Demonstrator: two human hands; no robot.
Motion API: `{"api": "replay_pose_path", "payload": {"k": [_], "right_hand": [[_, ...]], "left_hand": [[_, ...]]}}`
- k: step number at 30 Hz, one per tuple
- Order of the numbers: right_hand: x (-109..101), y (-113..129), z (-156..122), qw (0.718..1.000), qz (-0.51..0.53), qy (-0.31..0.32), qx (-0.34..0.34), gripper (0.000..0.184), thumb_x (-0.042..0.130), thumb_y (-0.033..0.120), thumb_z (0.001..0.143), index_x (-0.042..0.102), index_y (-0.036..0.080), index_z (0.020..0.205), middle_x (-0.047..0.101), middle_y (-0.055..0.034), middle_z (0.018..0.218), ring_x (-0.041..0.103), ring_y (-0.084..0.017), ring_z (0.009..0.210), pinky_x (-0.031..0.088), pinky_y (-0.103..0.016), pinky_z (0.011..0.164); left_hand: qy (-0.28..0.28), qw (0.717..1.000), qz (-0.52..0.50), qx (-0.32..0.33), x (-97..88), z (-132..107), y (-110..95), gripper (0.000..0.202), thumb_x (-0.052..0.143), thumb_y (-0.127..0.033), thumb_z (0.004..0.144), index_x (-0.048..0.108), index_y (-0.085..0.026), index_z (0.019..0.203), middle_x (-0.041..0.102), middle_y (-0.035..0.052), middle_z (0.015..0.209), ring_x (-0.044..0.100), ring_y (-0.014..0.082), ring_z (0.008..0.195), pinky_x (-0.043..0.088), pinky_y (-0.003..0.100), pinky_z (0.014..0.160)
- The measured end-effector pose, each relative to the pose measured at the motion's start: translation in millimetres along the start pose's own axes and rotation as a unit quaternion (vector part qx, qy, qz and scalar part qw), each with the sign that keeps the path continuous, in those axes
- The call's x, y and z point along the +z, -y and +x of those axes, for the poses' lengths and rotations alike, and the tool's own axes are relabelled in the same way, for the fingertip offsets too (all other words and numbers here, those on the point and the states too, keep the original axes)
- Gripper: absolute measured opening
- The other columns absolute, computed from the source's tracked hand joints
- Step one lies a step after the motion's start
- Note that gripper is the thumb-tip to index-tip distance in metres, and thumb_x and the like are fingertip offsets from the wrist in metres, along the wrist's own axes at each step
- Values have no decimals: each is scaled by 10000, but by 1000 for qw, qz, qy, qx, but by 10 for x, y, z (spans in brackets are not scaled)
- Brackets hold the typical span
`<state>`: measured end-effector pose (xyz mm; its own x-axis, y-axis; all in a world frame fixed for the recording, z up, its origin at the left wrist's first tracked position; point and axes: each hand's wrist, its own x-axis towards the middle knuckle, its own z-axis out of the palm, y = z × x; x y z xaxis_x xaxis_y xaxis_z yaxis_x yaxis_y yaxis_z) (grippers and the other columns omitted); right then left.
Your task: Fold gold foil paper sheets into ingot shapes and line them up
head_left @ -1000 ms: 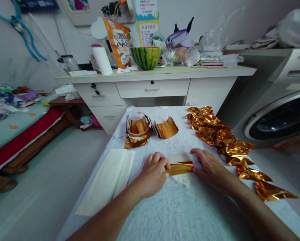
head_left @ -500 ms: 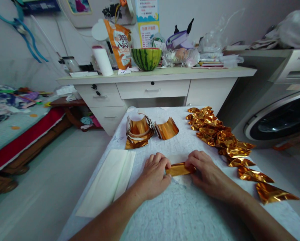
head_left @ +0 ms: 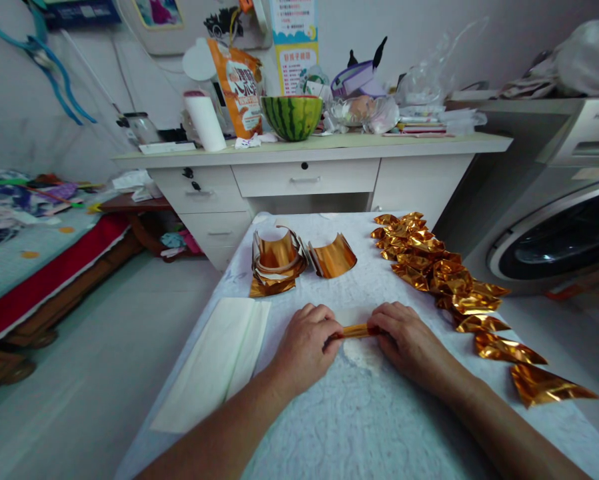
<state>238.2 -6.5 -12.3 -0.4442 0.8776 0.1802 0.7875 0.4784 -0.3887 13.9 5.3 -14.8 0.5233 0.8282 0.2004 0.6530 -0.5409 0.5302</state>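
My left hand (head_left: 307, 343) and my right hand (head_left: 404, 340) meet at the middle of the white cloth-covered table (head_left: 349, 427). Both pinch the ends of a narrow folded gold foil strip (head_left: 355, 331), which lies low on the cloth between them. Only a short thin piece of the strip shows between the fingers. Behind the hands stand curled gold foil sheets (head_left: 278, 257) and a second curled piece (head_left: 332, 255). A long row of folded gold foil pieces (head_left: 449, 283) runs along the table's right side.
A stack of white paper (head_left: 214, 360) lies at the left of the table. Beyond stands a white desk (head_left: 304, 177) with a halved watermelon (head_left: 291, 115) and clutter. A washing machine (head_left: 559, 220) is at the right, a bed (head_left: 34, 247) at the left.
My right hand has moved left toward my left hand and closed on the strip. The gold strip between them has become narrower and shorter to the eye.
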Motion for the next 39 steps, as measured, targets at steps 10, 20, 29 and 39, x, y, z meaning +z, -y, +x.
{"api": "replay_pose_path", "payload": {"k": [10, 20, 29, 39], "right_hand": [[7, 8, -24, 995, 36, -96, -21, 134, 495, 84, 866, 557, 199, 836, 580, -31, 819, 529, -186, 804, 401, -312, 718], [36, 198, -42, 992, 20, -95, -75, 119, 553, 90, 842, 524, 205, 826, 578, -31, 861, 486, -187, 815, 349, -320, 719], [71, 302, -26, 995, 37, 36, -85, 165, 521, 48, 840, 574, 204, 832, 616, -23, 859, 510, -177, 822, 361, -314, 741], [119, 219, -65, 993, 110, 24, -47, 219, 564, -2, 752, 569, 204, 826, 615, 5, 835, 528, -168, 821, 376, -305, 758]], "left_hand": [[-64, 998, 28, 3, 5, 3, 25, 176, 498, -123, 915, 654, -206, 923, 672, 20, 884, 623, 175, 817, 450, 303, 739], [-131, 989, -75, 2, -15, 51, 40, 312, 433, 33, 742, 565, -216, 876, 600, 41, 1107, 582, 176, 1064, 483, 309, 912], [-36, 997, 65, 1, -53, 33, 99, 333, 462, 36, 680, 613, -207, 849, 609, 47, 1094, 501, 243, 1087, 414, 415, 955], [21, 998, -34, 56, -58, -20, -100, 243, 503, 4, 730, 618, -185, 831, 572, 32, 953, 521, 181, 934, 442, 313, 843]]}}
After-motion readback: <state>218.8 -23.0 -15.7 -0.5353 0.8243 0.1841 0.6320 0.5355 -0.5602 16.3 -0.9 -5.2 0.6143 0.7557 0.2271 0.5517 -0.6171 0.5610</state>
